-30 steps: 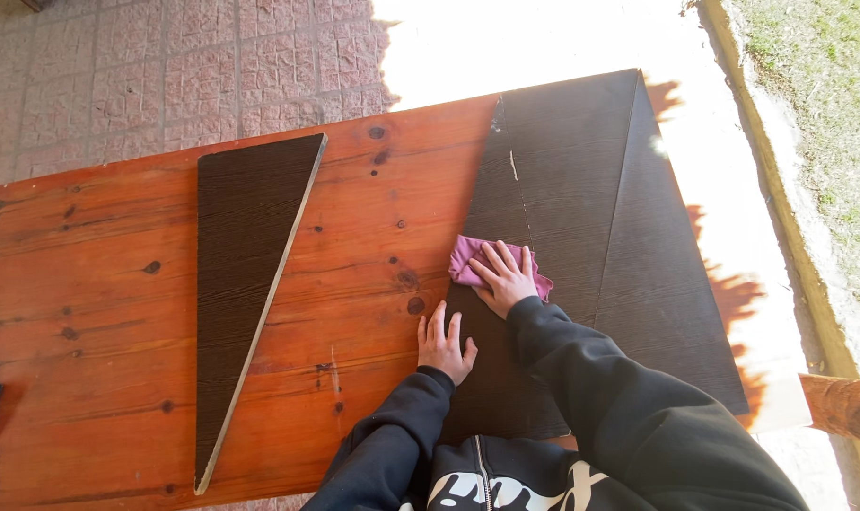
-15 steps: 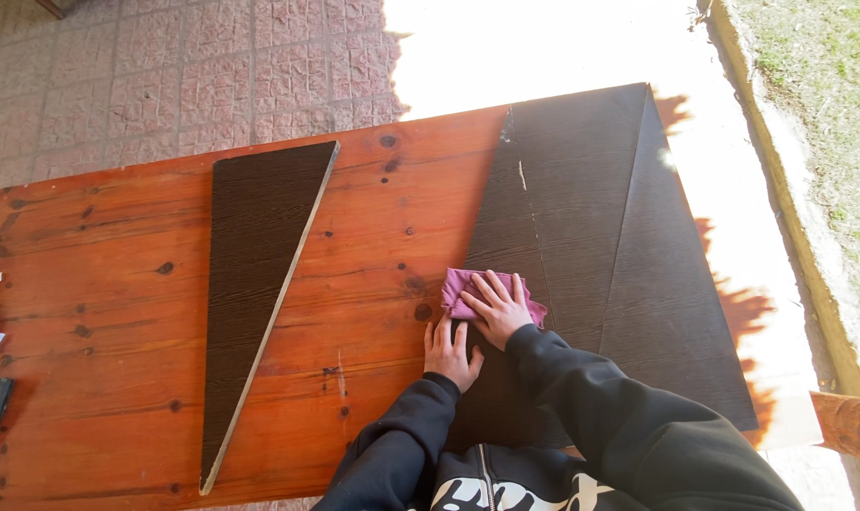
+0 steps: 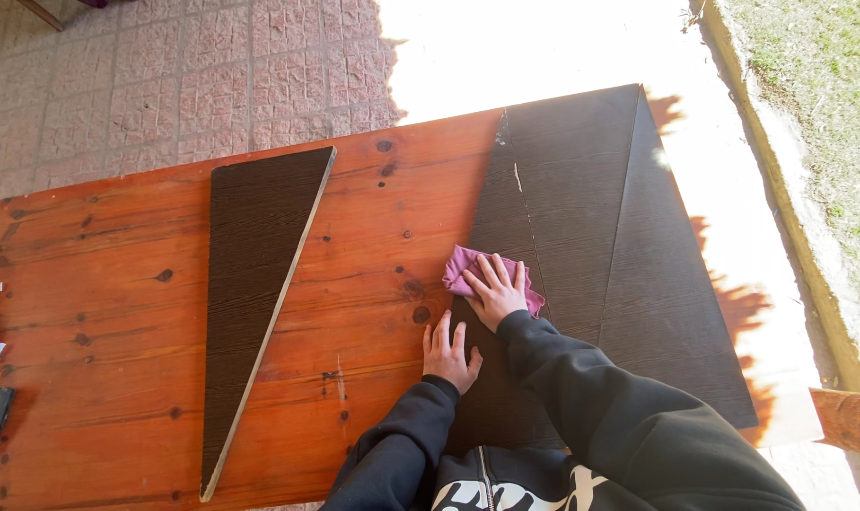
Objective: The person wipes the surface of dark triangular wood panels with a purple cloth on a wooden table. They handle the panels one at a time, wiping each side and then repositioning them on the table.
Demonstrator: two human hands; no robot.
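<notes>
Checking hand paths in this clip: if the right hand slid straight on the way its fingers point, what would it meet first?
The right hand lies flat on the pink cloth, fingers pointing up-left. Going on, it would probably leave the dark panel and cross bare wooden table; nothing else seems to lie in that line.

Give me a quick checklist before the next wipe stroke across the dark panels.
1. Cloth under the wiping hand: ok, the right hand lies flat on the pink cloth.
2. Panel braced: ok, the left hand presses the near edge of the dark panels.
3. Panels supported: ok, they lie flat on the wooden table.
4. Path free: ok, nothing lies on the panels beyond the cloth.
5. Triangular panel clear of the stroke: ok, it lies apart to the left.
6. Surface clean: cannot tell.
</notes>
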